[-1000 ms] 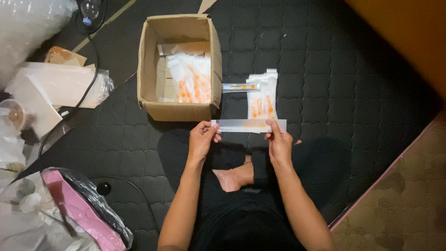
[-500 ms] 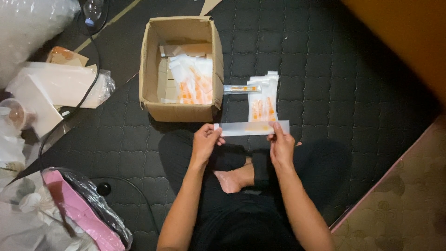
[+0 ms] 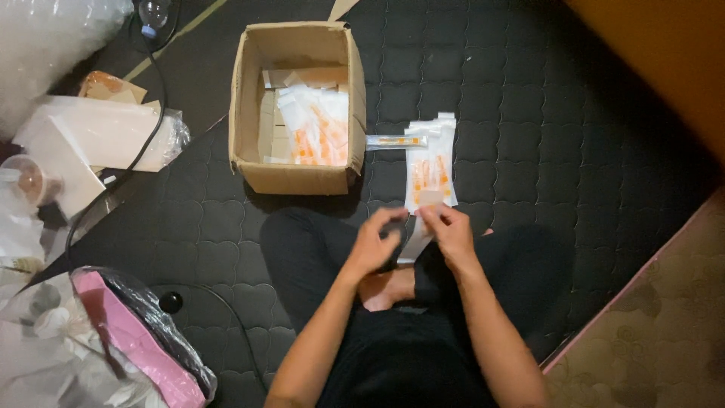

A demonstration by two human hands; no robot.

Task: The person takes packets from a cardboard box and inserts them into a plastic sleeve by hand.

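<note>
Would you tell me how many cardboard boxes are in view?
1: the open cardboard box stands on the dark quilted mat, ahead of the left hand. Others may be hidden under the clutter at left.

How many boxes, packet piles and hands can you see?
Cardboard box: 1
Piles of clear packets, one in the box, one on the mat: 2
Hands, left hand, right hand: 2
Total: 5

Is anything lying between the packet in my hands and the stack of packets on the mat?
Nothing visible does. The slim packet, pinched by the left hand and right hand, sits just below the stack of packets.
</note>
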